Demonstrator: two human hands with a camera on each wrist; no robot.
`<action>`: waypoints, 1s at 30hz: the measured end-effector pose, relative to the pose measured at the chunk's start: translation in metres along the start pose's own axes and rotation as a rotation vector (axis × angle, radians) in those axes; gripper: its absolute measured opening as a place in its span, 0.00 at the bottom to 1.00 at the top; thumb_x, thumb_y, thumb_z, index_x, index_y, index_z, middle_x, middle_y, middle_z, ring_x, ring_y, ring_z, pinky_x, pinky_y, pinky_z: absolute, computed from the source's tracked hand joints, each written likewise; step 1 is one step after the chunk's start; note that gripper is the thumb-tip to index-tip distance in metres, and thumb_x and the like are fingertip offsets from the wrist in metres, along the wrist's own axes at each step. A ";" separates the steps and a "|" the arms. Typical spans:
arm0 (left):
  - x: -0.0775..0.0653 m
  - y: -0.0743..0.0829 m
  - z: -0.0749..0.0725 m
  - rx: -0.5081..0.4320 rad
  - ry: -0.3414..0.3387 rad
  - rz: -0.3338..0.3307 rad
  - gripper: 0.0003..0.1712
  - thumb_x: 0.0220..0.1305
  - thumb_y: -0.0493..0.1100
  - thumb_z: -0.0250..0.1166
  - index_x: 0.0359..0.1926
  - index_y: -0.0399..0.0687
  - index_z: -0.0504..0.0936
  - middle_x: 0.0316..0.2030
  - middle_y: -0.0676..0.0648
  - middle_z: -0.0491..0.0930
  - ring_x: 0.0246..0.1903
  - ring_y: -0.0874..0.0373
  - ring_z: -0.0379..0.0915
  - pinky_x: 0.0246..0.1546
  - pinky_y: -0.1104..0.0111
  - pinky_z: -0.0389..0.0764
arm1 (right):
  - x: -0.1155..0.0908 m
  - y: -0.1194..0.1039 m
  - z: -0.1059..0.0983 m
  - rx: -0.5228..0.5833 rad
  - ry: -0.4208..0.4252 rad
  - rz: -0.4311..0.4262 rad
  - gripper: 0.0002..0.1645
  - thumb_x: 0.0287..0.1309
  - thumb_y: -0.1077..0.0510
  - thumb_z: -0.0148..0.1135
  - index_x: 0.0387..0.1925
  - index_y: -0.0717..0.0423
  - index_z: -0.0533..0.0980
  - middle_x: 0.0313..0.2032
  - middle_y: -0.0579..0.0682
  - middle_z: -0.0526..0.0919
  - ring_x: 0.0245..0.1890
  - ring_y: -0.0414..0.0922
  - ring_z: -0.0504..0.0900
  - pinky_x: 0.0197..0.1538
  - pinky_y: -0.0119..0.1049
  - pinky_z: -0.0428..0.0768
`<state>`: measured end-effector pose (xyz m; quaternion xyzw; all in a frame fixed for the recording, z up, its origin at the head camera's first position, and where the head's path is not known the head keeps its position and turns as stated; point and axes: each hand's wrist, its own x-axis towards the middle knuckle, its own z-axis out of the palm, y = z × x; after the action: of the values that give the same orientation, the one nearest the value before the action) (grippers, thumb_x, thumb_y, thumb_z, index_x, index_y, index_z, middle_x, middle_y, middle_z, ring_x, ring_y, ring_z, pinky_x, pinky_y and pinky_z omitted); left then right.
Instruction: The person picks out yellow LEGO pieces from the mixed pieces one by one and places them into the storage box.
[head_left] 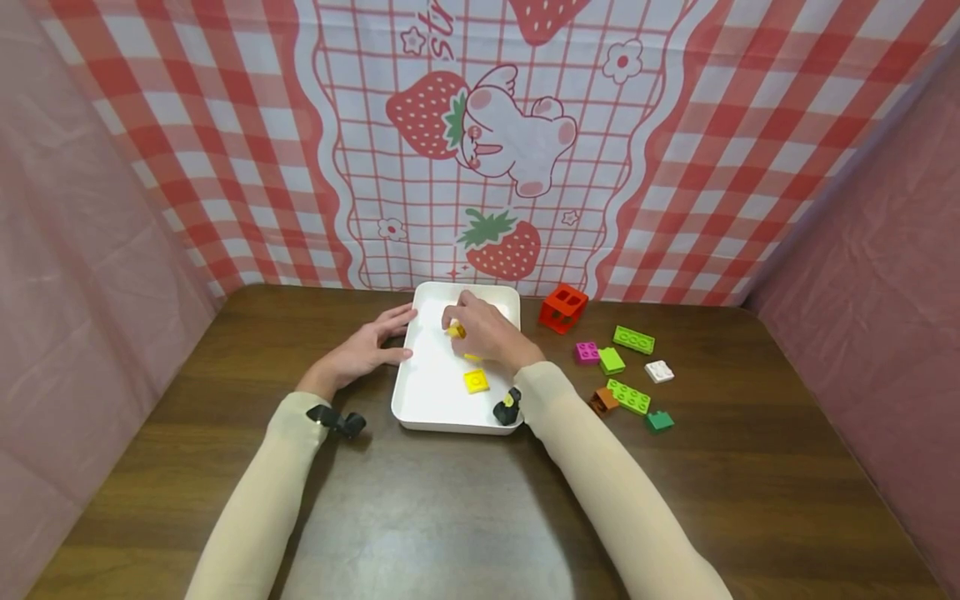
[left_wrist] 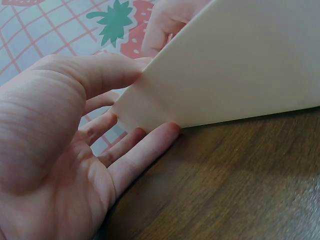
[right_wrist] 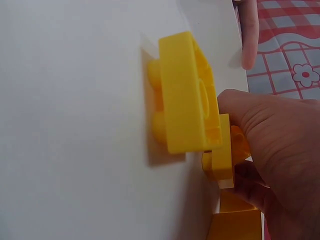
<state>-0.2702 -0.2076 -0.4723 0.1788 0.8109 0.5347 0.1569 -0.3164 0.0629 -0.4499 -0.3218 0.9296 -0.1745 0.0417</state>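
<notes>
A white tray (head_left: pixel 435 404) stands on the table. My left hand (head_left: pixel 367 346) lies at its left side, fingers and thumb touching the outer wall, as the left wrist view also shows. Over the far part of the tray, my right hand (head_left: pixel 483 329) pinches a yellow toy brick (right_wrist: pixel 222 155), partly hidden by the fingers. Beside it in the right wrist view, another yellow brick (right_wrist: pixel 182 95) stands on its side, studs facing left. A flat yellow brick (head_left: pixel 476 381) lies in the tray nearer me. One more yellow-orange piece (right_wrist: pixel 235 226) shows below the hand, partly cut off.
Right of the tray are a red frame-like block (head_left: pixel 563 307), a magenta brick (head_left: pixel 587 353), several lime bricks (head_left: pixel 628 397), a white brick (head_left: pixel 659 372), a brown piece (head_left: pixel 603 402) and a green brick (head_left: pixel 660 421). A checked strawberry cloth (head_left: pixel 360 125) hangs behind the table.
</notes>
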 end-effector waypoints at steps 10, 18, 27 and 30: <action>-0.001 0.001 0.000 0.011 0.000 0.011 0.48 0.81 0.40 0.69 0.91 0.42 0.54 0.94 0.39 0.42 0.88 0.30 0.53 0.88 0.34 0.58 | -0.001 -0.005 -0.002 -0.012 -0.004 0.017 0.15 0.74 0.58 0.73 0.59 0.48 0.87 0.56 0.53 0.78 0.48 0.50 0.79 0.58 0.44 0.85; 0.000 0.001 0.001 0.000 0.000 -0.002 0.48 0.81 0.40 0.69 0.91 0.44 0.55 0.94 0.41 0.41 0.89 0.31 0.52 0.88 0.35 0.59 | -0.003 -0.007 -0.003 -0.047 0.000 0.015 0.15 0.74 0.57 0.74 0.59 0.47 0.87 0.56 0.53 0.78 0.50 0.50 0.77 0.59 0.43 0.83; 0.003 0.001 0.002 0.013 0.022 -0.001 0.46 0.81 0.41 0.68 0.91 0.43 0.57 0.94 0.40 0.43 0.88 0.31 0.55 0.85 0.35 0.66 | -0.002 -0.005 -0.004 -0.037 0.007 0.007 0.18 0.74 0.58 0.73 0.61 0.48 0.86 0.57 0.54 0.78 0.51 0.50 0.77 0.59 0.44 0.83; 0.002 0.000 0.002 0.018 0.035 0.003 0.45 0.81 0.39 0.67 0.90 0.41 0.57 0.93 0.38 0.43 0.87 0.29 0.56 0.83 0.35 0.70 | -0.001 -0.007 -0.003 -0.024 0.005 -0.002 0.17 0.75 0.57 0.72 0.62 0.48 0.85 0.57 0.54 0.78 0.51 0.50 0.77 0.59 0.45 0.82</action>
<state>-0.2709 -0.2053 -0.4727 0.1721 0.8180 0.5305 0.1405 -0.3121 0.0601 -0.4444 -0.3229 0.9314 -0.1643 0.0356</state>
